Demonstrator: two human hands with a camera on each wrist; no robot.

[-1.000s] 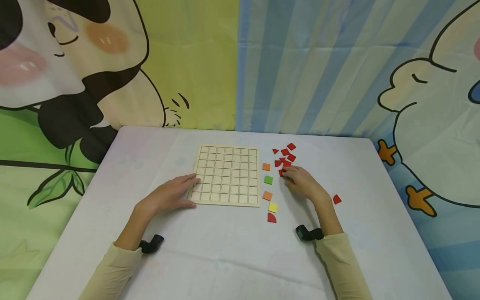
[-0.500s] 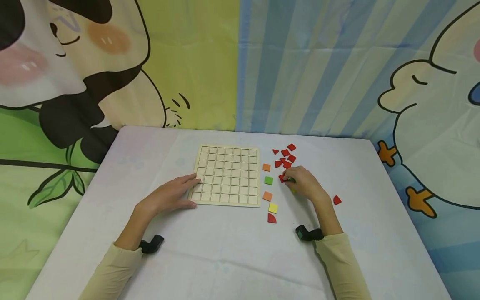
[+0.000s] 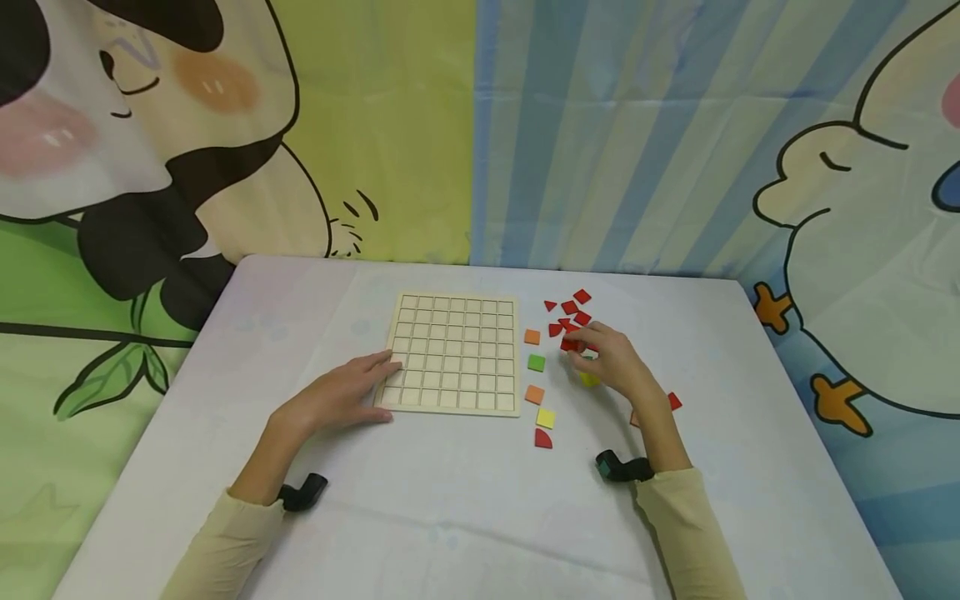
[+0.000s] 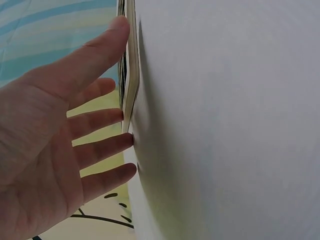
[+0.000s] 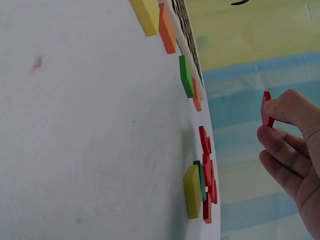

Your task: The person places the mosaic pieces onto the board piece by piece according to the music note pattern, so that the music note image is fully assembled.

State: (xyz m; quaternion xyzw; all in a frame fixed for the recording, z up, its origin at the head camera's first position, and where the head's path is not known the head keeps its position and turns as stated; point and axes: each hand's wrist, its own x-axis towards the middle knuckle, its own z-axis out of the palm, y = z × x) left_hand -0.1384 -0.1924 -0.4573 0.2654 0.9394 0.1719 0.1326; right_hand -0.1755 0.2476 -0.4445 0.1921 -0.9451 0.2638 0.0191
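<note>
In the head view a pale wooden board (image 3: 453, 354) with a square grid lies flat on the table. My left hand (image 3: 337, 390) rests at its near left corner, the fingers (image 4: 102, 150) straight and spread against its edge. My right hand (image 3: 611, 360) is above the tiles to the right of the board. Between thumb and finger it pinches a red tile (image 5: 266, 109), raised off the table in the right wrist view. A yellow tile (image 3: 590, 379) lies beneath that hand, beside a green tile (image 5: 199, 180). Several red tiles (image 3: 569, 307) are scattered just beyond it.
Along the board's right side runs a column of tiles: orange (image 3: 532, 337), green (image 3: 536, 363), orange (image 3: 534, 394), yellow (image 3: 546, 418) and a red quarter-round (image 3: 543, 438). Another red tile (image 3: 675, 402) lies behind the right wrist, near a partly hidden orange one (image 3: 635, 419).
My right hand has pinched a red tile and lifted it from the group. The yellow tile under the hand and an orange one by the wrist now show more. The left hand stays put.
</note>
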